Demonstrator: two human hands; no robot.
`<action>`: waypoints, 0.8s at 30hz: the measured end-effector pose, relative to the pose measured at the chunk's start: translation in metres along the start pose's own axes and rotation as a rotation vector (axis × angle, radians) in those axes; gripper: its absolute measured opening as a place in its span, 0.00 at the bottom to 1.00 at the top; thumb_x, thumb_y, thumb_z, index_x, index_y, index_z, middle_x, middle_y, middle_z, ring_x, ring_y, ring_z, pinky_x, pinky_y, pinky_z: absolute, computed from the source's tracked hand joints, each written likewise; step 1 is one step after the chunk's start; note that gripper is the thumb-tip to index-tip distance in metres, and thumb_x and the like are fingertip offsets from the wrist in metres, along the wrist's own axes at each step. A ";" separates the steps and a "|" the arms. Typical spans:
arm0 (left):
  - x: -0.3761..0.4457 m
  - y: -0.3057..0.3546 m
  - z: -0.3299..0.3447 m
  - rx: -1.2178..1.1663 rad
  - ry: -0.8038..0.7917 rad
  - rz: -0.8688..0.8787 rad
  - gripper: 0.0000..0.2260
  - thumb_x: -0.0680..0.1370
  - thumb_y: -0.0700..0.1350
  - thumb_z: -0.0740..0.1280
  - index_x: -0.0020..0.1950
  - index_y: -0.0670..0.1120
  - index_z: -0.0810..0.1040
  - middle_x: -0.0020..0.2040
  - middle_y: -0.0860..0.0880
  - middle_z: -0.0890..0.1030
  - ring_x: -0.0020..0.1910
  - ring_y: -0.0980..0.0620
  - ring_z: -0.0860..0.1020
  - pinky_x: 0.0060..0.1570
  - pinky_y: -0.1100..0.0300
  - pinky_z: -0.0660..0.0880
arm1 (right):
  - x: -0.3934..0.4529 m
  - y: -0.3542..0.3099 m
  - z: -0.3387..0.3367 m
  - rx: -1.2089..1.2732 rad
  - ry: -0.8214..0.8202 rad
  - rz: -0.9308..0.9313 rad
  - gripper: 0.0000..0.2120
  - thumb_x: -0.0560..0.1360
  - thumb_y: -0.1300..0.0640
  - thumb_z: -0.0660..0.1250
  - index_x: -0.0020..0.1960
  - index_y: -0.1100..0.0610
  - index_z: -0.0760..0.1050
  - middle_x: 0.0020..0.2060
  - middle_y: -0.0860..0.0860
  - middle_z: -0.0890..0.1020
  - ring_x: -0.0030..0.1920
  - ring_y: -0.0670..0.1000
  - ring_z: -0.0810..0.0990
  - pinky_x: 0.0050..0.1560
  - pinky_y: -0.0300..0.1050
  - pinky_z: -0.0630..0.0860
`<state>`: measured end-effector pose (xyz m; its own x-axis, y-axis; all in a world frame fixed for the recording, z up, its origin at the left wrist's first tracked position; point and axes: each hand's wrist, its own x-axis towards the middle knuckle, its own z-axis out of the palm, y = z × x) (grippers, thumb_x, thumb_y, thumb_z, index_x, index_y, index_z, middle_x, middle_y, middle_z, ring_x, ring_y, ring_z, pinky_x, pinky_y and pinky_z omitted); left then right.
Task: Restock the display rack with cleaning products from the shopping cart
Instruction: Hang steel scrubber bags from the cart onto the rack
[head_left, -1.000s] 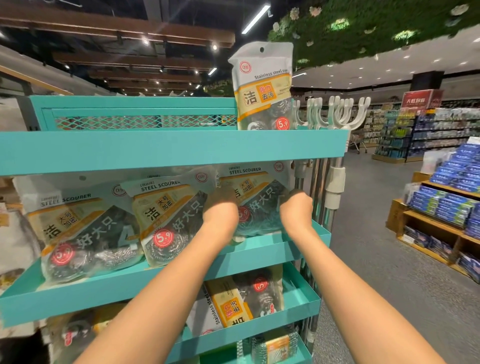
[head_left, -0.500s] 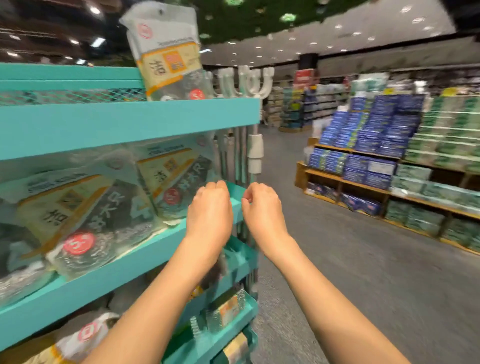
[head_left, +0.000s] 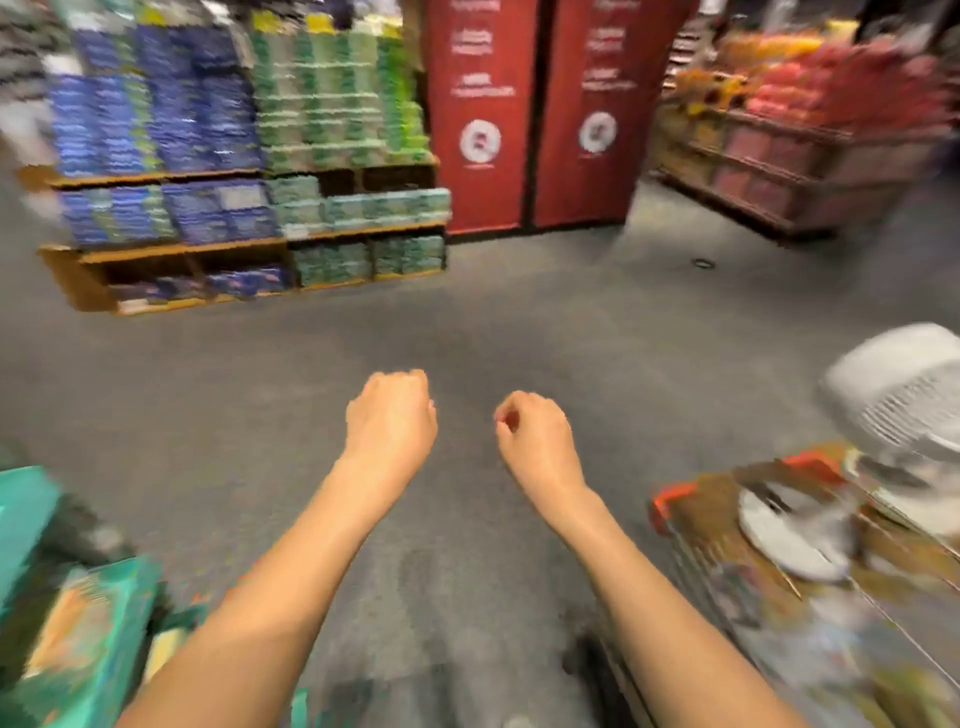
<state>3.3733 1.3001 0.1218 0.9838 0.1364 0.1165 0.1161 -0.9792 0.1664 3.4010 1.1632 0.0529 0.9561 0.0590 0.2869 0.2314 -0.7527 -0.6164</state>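
Both hands are out in front over the grey floor (head_left: 519, 322), and neither one holds anything. The left hand (head_left: 389, 421) has its fingers (head_left: 400, 382) curled in loosely, and the right hand (head_left: 535, 436) is curled the same way, with nothing between its fingers.

The teal metal display rack (head_left: 26, 514) is far off to the left of the left fingers, low down at the edge of the view, with some blurry packs on it. The wire shopping cart with orange corners (head_left: 670, 499) is to the right of the right fingers and a bit below them. It has white and brown things inside (too blurry to say what they are).

I think this is the step between loads: the hands are empty and nearer the cart side, so the next job is to pick up more stock. That means reaching the right hand down and to the right into the cart and closing the fingers on one pack.

Far past the fingers stand shelves of blue and green packs (head_left: 249, 135) and a tall red sign panel (head_left: 478, 104) with white writing and round marks, but it is too blurry to read
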 end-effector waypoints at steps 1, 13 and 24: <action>-0.001 0.027 0.010 -0.012 -0.038 0.083 0.11 0.81 0.45 0.59 0.58 0.42 0.74 0.56 0.43 0.78 0.59 0.43 0.72 0.48 0.52 0.71 | -0.010 0.023 -0.021 -0.028 0.056 0.073 0.06 0.73 0.65 0.63 0.47 0.63 0.78 0.46 0.59 0.81 0.52 0.60 0.75 0.52 0.45 0.65; -0.072 0.304 0.077 -0.116 -0.251 0.758 0.11 0.79 0.44 0.59 0.56 0.41 0.76 0.54 0.39 0.79 0.55 0.38 0.76 0.48 0.51 0.72 | -0.180 0.203 -0.243 -0.156 0.543 0.755 0.06 0.72 0.65 0.64 0.45 0.61 0.79 0.44 0.57 0.83 0.48 0.56 0.79 0.45 0.45 0.70; -0.107 0.424 0.161 -0.181 -0.317 0.922 0.05 0.76 0.39 0.60 0.43 0.41 0.75 0.42 0.41 0.79 0.43 0.41 0.77 0.36 0.55 0.67 | -0.244 0.295 -0.288 -0.117 0.535 0.916 0.08 0.73 0.64 0.63 0.48 0.60 0.80 0.45 0.55 0.83 0.49 0.54 0.79 0.49 0.44 0.73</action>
<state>3.3396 0.8464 0.0218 0.6731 -0.7395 0.0125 -0.7096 -0.6409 0.2928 3.1841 0.7377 0.0125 0.5470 -0.8355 0.0521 -0.5817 -0.4241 -0.6941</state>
